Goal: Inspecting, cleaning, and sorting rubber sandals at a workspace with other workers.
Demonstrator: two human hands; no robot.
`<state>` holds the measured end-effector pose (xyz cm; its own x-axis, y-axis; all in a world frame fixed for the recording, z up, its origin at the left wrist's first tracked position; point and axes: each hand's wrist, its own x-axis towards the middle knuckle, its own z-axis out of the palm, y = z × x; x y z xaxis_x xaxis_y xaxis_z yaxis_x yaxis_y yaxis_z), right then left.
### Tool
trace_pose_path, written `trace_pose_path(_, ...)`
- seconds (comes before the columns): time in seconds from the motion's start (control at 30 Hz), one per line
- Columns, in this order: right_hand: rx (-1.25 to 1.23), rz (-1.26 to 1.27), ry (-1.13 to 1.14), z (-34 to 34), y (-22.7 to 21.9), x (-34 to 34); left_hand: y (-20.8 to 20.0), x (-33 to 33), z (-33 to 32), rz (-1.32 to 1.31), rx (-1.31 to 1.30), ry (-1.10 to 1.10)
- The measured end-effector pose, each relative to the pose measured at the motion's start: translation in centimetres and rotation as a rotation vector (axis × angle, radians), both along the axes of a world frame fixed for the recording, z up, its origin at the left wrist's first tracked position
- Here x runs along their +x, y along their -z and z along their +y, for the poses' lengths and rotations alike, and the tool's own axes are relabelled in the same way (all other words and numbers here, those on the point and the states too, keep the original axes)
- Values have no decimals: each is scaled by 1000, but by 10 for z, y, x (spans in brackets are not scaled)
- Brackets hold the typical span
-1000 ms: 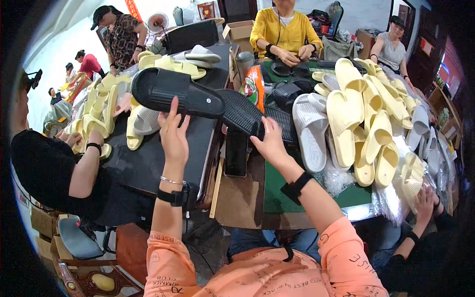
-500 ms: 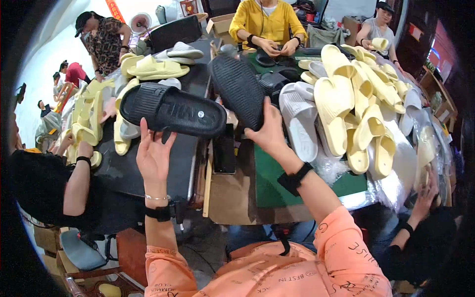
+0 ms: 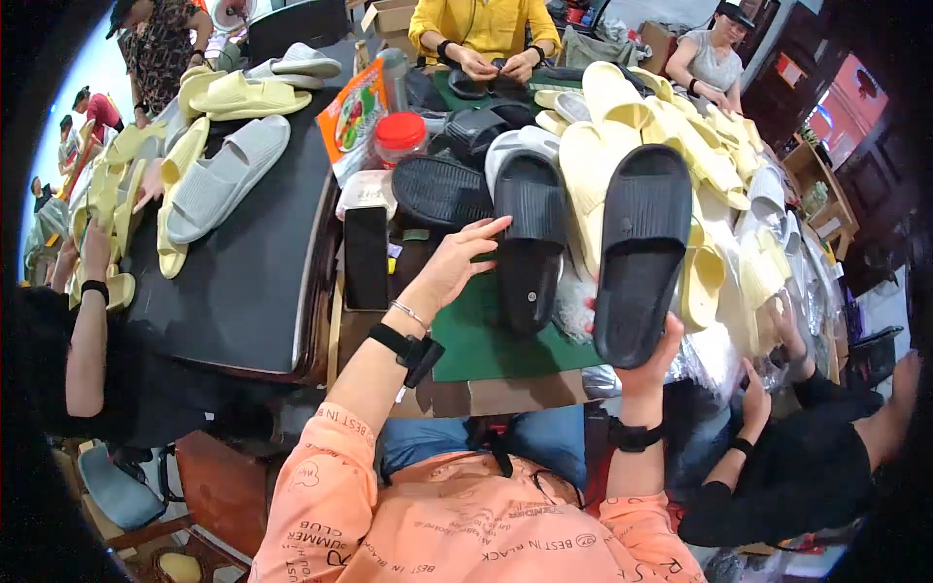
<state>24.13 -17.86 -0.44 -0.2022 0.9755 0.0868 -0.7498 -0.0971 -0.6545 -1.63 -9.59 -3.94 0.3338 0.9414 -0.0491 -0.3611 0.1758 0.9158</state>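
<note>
My right hand (image 3: 649,352) grips the heel of a black slide slipper (image 3: 641,257), held up with its ribbed strap and insole showing. Beside it, a second black slide slipper (image 3: 531,257) with a small round sticker at its heel rests toe away against a grey slipper (image 3: 520,142). My left hand (image 3: 455,264) is open, fingers stretched out, its fingertips at the left edge of that second slipper's strap. Left of there, another black slipper (image 3: 442,190) lies on its side. A green mat (image 3: 466,340) is under my hands.
Yellow slippers (image 3: 719,151) are heaped to the right among clear plastic bags. A black phone (image 3: 366,257), a red-lidded jar (image 3: 400,134) and an orange packet (image 3: 352,117) stand left of the mat. The dark table (image 3: 253,282) holds more slippers. Co-workers sit around.
The stickered black slipper has gone from over the dark table to the mat side, and my left hand has opened off it. My right hand has turned its slipper insole up and moved right.
</note>
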Motion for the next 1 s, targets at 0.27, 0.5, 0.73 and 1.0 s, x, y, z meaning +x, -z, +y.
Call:
trace_pose_path(0.27, -202, 14, -480, -6, 26, -55, 15, -10, -35, -344, -147, -140)
trace_pose_path(0.5, -262, -398, -514, -4, 50, -90, 16, -31, -65, -137, -74, -383)
trace_pose_path(0.73, 31, -1210, 444, 3, 65, 8, 30, -53, -18, 244, 107, -630)
trace_pose_path(1.0, 8, -1450, 505, -6, 95, 43, 59, -27, 12, 467, 119, -585)
